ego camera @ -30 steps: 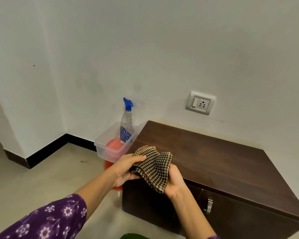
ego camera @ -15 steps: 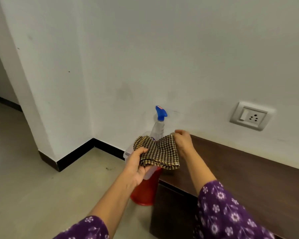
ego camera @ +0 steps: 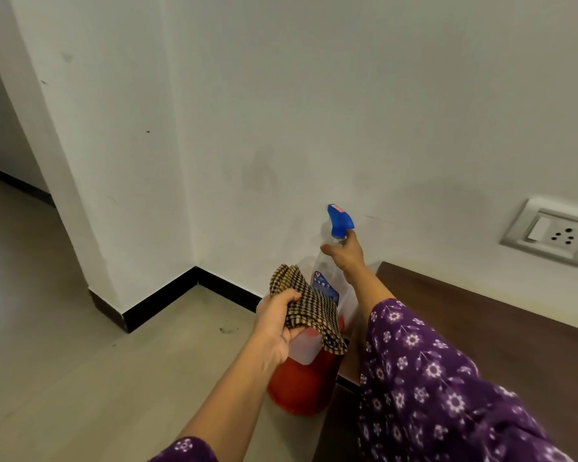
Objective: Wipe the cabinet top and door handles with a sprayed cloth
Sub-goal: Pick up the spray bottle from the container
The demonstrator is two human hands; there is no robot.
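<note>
Grip matters here: the right hand (ego camera: 344,253) is wrapped round the neck of the spray bottle (ego camera: 339,223), just off the end of the cabinet (ego camera: 481,325); lift straight up. The left hand (ego camera: 276,323) clutches the cloth (ego camera: 309,311) beside that end; I'd spread it before spraying.

I see the left hand (ego camera: 277,328) gripping a bunched checked cloth (ego camera: 311,311) above a red bucket (ego camera: 301,388). Right hand (ego camera: 344,255) grips the spray bottle (ego camera: 339,220) at its neck, just under the blue trigger head. Dark cabinet top (ego camera: 481,315) at right; wall socket (ego camera: 551,233) above it.
</note>
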